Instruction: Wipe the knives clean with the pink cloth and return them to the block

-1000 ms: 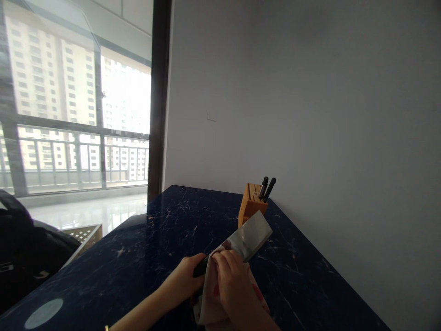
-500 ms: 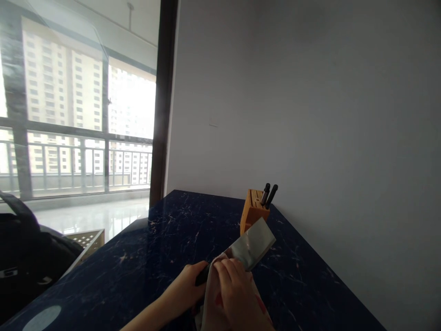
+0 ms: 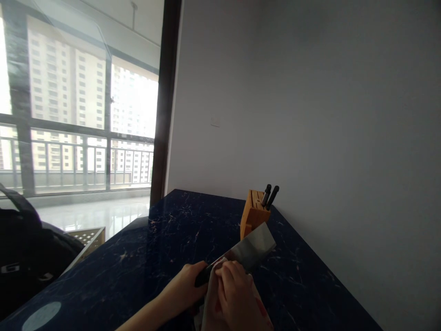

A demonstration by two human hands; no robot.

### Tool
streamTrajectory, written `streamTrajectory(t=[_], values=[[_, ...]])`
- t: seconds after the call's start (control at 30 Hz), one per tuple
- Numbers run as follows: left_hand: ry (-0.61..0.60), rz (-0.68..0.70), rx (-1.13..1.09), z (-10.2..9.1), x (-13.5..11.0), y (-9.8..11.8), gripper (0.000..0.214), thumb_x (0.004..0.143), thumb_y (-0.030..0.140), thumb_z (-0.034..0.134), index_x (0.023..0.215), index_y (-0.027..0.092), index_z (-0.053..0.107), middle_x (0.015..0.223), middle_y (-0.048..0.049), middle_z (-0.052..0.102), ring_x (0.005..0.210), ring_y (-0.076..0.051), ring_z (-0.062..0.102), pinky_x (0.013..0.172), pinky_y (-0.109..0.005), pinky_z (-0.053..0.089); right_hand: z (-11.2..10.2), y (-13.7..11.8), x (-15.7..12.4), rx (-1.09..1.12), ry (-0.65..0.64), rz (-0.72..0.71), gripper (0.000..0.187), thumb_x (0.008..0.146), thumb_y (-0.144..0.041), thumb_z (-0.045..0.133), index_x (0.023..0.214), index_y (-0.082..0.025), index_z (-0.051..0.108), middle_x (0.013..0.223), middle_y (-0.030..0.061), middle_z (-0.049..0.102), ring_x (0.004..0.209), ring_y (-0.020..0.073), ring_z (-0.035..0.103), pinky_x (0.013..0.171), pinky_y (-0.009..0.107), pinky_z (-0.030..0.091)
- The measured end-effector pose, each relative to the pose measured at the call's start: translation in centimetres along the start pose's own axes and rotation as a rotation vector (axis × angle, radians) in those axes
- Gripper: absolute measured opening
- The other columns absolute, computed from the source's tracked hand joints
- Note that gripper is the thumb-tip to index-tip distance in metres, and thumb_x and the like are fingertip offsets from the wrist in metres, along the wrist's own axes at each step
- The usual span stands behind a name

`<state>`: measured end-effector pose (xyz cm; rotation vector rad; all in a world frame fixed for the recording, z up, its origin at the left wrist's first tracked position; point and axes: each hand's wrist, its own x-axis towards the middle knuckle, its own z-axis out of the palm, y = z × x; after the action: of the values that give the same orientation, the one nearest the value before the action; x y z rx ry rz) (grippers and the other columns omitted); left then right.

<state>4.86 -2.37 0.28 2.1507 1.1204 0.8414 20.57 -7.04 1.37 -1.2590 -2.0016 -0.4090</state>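
A cleaver with a broad steel blade points up and to the right over the dark table. My left hand is closed around its black handle. A pale cloth with red patches hangs over the near part of the blade and drapes down toward me. Bunched in the fingers of my right hand, the cloth lies against the blade near the handle. Just behind the blade's far end stands a wooden knife block with two black-handled tools in its slots.
The table has a dark blue marbled top. A round pale patch shows at its near left. A black bag and a perforated panel are at the left. A grey wall rises along the right and back.
My right hand has curled its fingers more on the cloth and shifted slightly toward the handle. The blade has tilted a little, its sheen darker. My left hand keeps its grip.
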Motion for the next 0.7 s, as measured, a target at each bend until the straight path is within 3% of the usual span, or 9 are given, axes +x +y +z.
streamTrajectory(t=[0.07, 0.17, 0.33, 0.57, 0.7], values=[[0.008, -0.018, 0.012, 0.0, 0.1, -0.1, 0.012, 0.075, 0.026, 0.051, 0.072, 0.016, 0.057, 0.064, 0.0012, 0.065, 0.058, -0.014, 0.059, 0.046, -0.018, 0.038, -0.1, 0.0, 0.0, -0.006, 0.007, 0.033, 0.024, 0.071, -0.002, 0.048, 0.082, -0.022, 0.052, 0.083, 0.0027, 0.059, 0.081, 0.0215, 0.056, 0.070, 0.034, 0.047], [0.013, -0.007, 0.024, 0.0, 0.0, 0.0, 0.009, 0.074, 0.024, 0.051, 0.074, 0.016, 0.056, 0.066, 0.0012, 0.066, 0.059, -0.014, 0.060, 0.047, -0.018, 0.039, -0.4, -0.1, 0.1, 0.033, 0.010, 0.003, 0.026, 0.073, -0.002, 0.048, 0.088, -0.023, 0.051, 0.086, 0.0024, 0.059, 0.083, 0.0207, 0.056, 0.071, 0.033, 0.046], [-0.061, -0.052, 0.017, -0.1, -0.2, 0.8, 0.012, 0.076, 0.027, 0.048, 0.079, 0.018, 0.055, 0.068, 0.0017, 0.066, 0.049, -0.012, 0.060, 0.039, -0.017, 0.036, -0.4, 0.3, 0.0, 0.015, -0.032, 0.006, 0.025, 0.072, 0.000, 0.049, 0.084, -0.022, 0.051, 0.088, 0.0029, 0.060, 0.084, 0.0220, 0.057, 0.070, 0.034, 0.046], [0.001, 0.022, 0.062, 0.0, -0.1, 0.7, 0.009, 0.074, 0.023, 0.051, 0.078, 0.018, 0.058, 0.070, 0.0004, 0.068, 0.065, -0.016, 0.062, 0.053, -0.019, 0.042, -0.5, 0.1, 0.2, 0.116, -0.032, 0.045, 0.023, 0.076, -0.002, 0.047, 0.085, -0.023, 0.051, 0.086, 0.0013, 0.059, 0.084, 0.0200, 0.056, 0.070, 0.033, 0.045], [-0.032, -0.006, 0.040, 0.1, -0.3, 0.5, 0.013, 0.076, 0.028, 0.050, 0.077, 0.018, 0.058, 0.068, 0.0002, 0.067, 0.056, -0.015, 0.062, 0.046, -0.018, 0.040, -0.5, 0.1, 0.2, 0.142, -0.056, 0.088, 0.021, 0.075, -0.002, 0.049, 0.080, -0.022, 0.052, 0.086, 0.0016, 0.059, 0.086, 0.0213, 0.055, 0.073, 0.035, 0.045]])
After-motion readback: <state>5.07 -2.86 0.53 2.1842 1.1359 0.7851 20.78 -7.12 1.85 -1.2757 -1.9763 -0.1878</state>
